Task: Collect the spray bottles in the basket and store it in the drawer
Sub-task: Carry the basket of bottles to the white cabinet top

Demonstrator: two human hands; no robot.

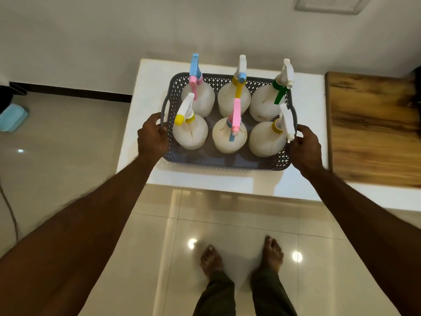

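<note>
Six spray bottles (229,137) stand inside the basket (224,161) on the tabletop (141,124); left hand (152,139) and right hand (306,148) grasp its side handles, fingers curled; probably heavy, flexing plastic

1. The wooden board (373,131) is blurred and cut off by the right edge.
2. The fingertips of both hands are hidden behind the basket (227,161) walls.
3. A blue object (12,118) at the left edge is cropped.
</note>
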